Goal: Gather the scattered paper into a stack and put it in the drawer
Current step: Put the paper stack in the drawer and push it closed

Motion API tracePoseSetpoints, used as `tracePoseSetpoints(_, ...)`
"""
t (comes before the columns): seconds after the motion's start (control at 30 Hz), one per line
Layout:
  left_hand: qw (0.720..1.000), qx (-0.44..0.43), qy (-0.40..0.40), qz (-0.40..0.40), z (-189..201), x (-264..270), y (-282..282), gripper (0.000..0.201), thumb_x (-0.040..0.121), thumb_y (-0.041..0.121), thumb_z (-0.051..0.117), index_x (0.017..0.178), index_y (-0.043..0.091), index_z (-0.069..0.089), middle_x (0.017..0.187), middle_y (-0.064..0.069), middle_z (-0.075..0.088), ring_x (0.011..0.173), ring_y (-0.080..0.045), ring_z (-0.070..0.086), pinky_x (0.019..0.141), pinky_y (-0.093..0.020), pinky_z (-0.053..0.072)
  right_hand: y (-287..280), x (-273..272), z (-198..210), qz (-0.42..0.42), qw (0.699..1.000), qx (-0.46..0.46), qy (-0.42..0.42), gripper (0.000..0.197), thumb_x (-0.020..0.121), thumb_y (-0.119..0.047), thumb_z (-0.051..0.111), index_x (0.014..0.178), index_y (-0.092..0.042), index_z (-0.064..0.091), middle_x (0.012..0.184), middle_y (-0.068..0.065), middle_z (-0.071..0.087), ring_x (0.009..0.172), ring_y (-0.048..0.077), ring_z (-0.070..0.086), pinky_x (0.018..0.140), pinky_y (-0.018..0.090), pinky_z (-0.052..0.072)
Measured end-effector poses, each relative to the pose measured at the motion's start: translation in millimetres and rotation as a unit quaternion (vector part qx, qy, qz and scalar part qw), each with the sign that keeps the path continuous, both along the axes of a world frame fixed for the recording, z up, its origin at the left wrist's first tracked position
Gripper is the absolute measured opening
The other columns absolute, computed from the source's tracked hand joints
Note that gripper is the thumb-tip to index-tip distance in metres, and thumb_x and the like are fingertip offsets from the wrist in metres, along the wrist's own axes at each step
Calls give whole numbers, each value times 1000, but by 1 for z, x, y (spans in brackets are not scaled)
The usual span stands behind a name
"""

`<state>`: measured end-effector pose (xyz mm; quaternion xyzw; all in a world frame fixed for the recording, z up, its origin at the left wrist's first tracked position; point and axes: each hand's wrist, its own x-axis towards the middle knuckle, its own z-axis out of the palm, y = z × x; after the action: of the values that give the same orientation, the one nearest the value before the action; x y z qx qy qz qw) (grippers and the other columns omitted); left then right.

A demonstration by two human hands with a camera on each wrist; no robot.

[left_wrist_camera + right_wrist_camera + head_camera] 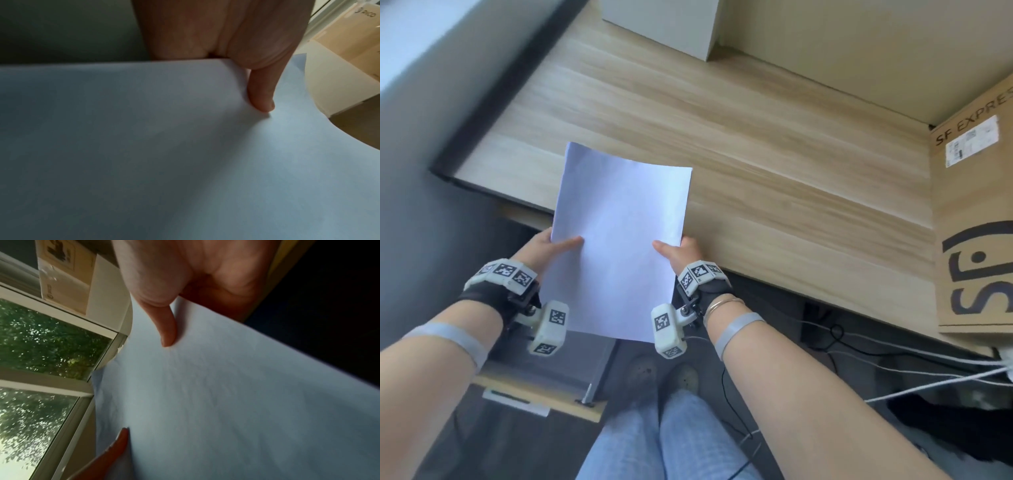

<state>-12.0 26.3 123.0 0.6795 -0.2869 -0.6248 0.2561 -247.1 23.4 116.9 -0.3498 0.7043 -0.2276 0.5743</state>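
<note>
White paper (619, 240), gathered into 1 stack, and you've got it up off the wooden surface (774, 164), hanging over that surface's near edge. Your left hand (544, 245) pinches the stack's left side, thumb flat on top, fingers hidden underneath. Your right hand (681, 250) does the same on the right side, so each grip is closed on the paper, not wide. From the left wrist view the thumb (261, 97) presses down just inside the edge; the right wrist view shows the same on the other side.

Now the relation that matters: the stack's long axis runs away from you, far end out over the surface, near end down toward your knees. Both hands sit level at mid-length, so neither is nearer. The far end curves a little; expect it to flop if you let 1 hand go.

Below the surface's near edge, on your left, a wooden panel (541, 394) juts out, probably the open drawer, though I can't see inside it. I'd judge gathering done, stowing not yet done. Swing left and down.
</note>
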Motion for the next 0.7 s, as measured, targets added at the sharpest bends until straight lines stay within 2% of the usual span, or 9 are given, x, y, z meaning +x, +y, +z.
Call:
tracePoseSetpoints(0.1, 999, -5, -11, 34, -10, 18, 25, 10, 90, 15, 57, 92, 24, 61, 79, 1, 72, 60, -16, 68, 76, -40, 51, 16, 18, -8, 23, 1000, 9, -18, 30, 84, -20, 67, 105, 2, 64, 93, 10, 64, 87, 22, 61, 85, 34, 50)
tracePoseSetpoints(0.17, 999, 1, -18, 41, -13, 27, 41, 9, 91, 14, 57, 94, 22, 61, 80, -1, 69, 60, -17, 67, 68, -36, 50, 27, 30, -13, 36, 999, 17, -27, 34, 84, -19, 67, 110, 3, 64, 103, 14, 68, 95, 26, 66, 91, 36, 52)
tracePoseSetpoints(0.23, 999, 9, -8, 42, -17, 38, 54, 15, 91, 13, 55, 106, 16, 58, 90, -6, 64, 73, -25, 62, 70, -37, 49, 39, 43, -22, 46, 998, 34, -19, 40, 82, -24, 68, 112, 2, 63, 109, 16, 69, 101, 30, 67, 93, 41, 53)
tracePoseSetpoints(0.3, 999, 20, -1, 43, -23, 50, 64, 24, 91, 12, 55, 115, 14, 54, 95, -8, 63, 79, -29, 60, 74, -39, 49, 48, 56, -31, 56, 997, 46, -9, 44, 80, -29, 68, 112, 1, 62, 109, 15, 68, 100, 30, 66, 93, 43, 53)
tracePoseSetpoints(0.4, 998, 32, -1, 46, -34, 71, 77, 26, 91, 11, 55, 117, 13, 53, 97, -11, 63, 80, -30, 60, 78, -42, 49, 60, 76, -41, 77, 996, 46, -11, 41, 83, -29, 66, 113, 0, 63, 110, 14, 68, 101, 31, 66, 94, 42, 52)
tracePoseSetpoints(0.5, 998, 47, -3, 45, -45, 94, 87, 26, 91, 11, 55, 117, 13, 53, 95, -11, 63, 78, -29, 60, 76, -40, 50, 74, 98, -50, 87, 995, 57, -4, 41, 85, -29, 64, 115, 0, 63, 113, 16, 67, 104, 31, 64, 96, 41, 51)
tracePoseSetpoints(0.57, 997, 57, -8, 44, -53, 108, 93, 27, 90, 10, 55, 117, 13, 54, 92, -11, 64, 76, -28, 60, 75, -40, 50, 83, 112, -57, 94, 993, 72, -1, 44, 86, -30, 62, 117, 1, 60, 113, 14, 66, 106, 28, 63, 94, 38, 50)
tracePoseSetpoints(0.63, 997, 67, -18, 40, -63, 122, 96, 28, 89, 10, 57, 117, 15, 55, 91, -10, 64, 75, -27, 61, 80, -43, 49, 89, 122, -63, 116, 989, 89, 6, 43, 90, -29, 59, 119, 1, 58, 107, 9, 63, 100, 23, 60, 84, 28, 45)
tracePoseSetpoints(0.7, 996, 80, -25, 36, -76, 131, 98, 30, 89, 10, 58, 117, 16, 56, 91, -10, 65, 73, -27, 63, 82, -44, 49, 93, 129, -75, 129, 986, 105, 18, 40, 92, -26, 54, 122, 1, 56, 114, 12, 62, 105, 27, 59, 83, 26, 41)
